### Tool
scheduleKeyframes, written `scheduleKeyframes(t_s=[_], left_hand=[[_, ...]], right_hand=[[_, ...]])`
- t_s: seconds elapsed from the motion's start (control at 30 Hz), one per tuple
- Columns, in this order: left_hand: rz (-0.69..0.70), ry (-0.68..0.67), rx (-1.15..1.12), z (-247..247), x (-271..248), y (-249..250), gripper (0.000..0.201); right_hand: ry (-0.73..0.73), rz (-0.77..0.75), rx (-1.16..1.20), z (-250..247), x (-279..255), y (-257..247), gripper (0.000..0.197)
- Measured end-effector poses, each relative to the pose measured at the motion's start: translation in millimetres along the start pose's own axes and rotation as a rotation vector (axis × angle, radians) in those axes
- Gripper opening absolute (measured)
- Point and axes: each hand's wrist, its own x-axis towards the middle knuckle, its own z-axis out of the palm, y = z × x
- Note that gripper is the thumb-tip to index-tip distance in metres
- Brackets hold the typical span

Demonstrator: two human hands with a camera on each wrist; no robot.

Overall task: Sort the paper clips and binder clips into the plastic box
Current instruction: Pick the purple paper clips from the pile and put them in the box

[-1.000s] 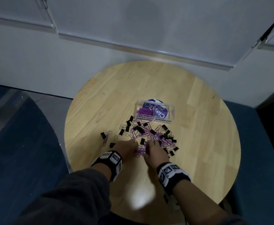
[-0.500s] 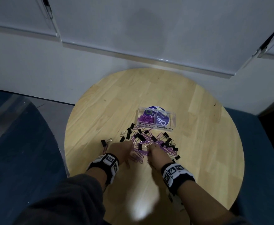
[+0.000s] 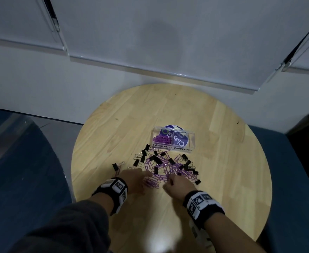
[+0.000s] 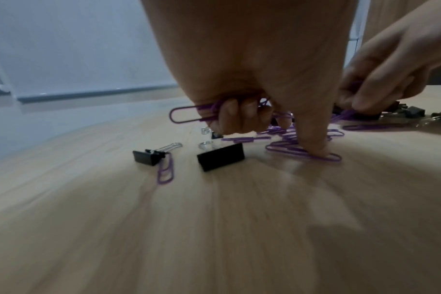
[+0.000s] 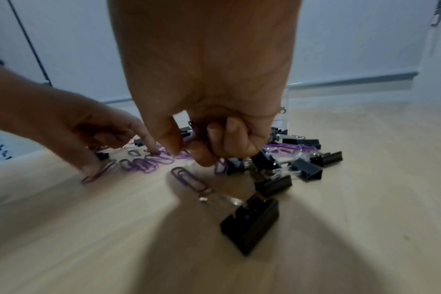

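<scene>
A clear plastic box (image 3: 173,141) stands on the round wooden table (image 3: 232,176); its left compartment, marked paper clips, holds purple clips. In front of it lies a mixed heap of purple paper clips (image 3: 165,168) and black binder clips (image 3: 156,159). My left hand (image 3: 133,178) grips several purple paper clips (image 4: 189,114) in its curled fingers while its thumb (image 4: 312,143) presses a clip flat on the table. My right hand (image 3: 177,184) at the heap's near edge pinches a bunch of purple paper clips (image 5: 199,129).
A lone binder clip (image 3: 115,166) lies left of the heap, another (image 5: 252,222) just in front of my right hand. A white wall (image 3: 95,84) rises behind the table. Blue seats (image 3: 294,179) flank it on both sides.
Both hands have drawn slightly back toward me from the heap, dragging a few purple paper clips along. The head camera has tilted, so the table sits lower in view.
</scene>
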Motion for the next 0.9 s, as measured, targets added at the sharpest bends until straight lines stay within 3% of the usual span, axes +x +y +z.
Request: scheduleKeyframes(t_s=[0.07, 0.17, 0.3, 0.53, 0.77, 0.9], left_hand=[[0.035, 0.015, 0.011, 1.7, 5.3, 4.0, 0.059], [0.081, 0.078, 0.048, 0.7, 9.8, 12.8, 0.041], [0.057, 0.086, 0.093, -3.4, 12.1, 22.2, 0.031], [0.034, 0.095, 0.186, -3.5, 7.7, 27.2, 0.031], [-0.052, 0.217, 0.06, -3.3, -5.6, 10.6, 0.028], [-0.085, 0.236, 0.047, -11.5, -17.5, 1.1, 0.039]], right_hand=[[0.016, 0.0, -0.063, 5.8, -0.7, 2.0, 0.017], [0.043, -0.008, -0.12, 9.0, -2.3, 0.2, 0.036], [0.067, 0.058, -0.025, 11.1, -0.5, -3.4, 0.045], [0.161, 0.107, -0.03, 18.4, 2.4, -4.5, 0.02], [0.03, 0.007, -0.162, -0.8, 5.6, -5.1, 0.023], [-0.036, -0.07, -0.16, -35.8, 8.5, -24.2, 0.014]])
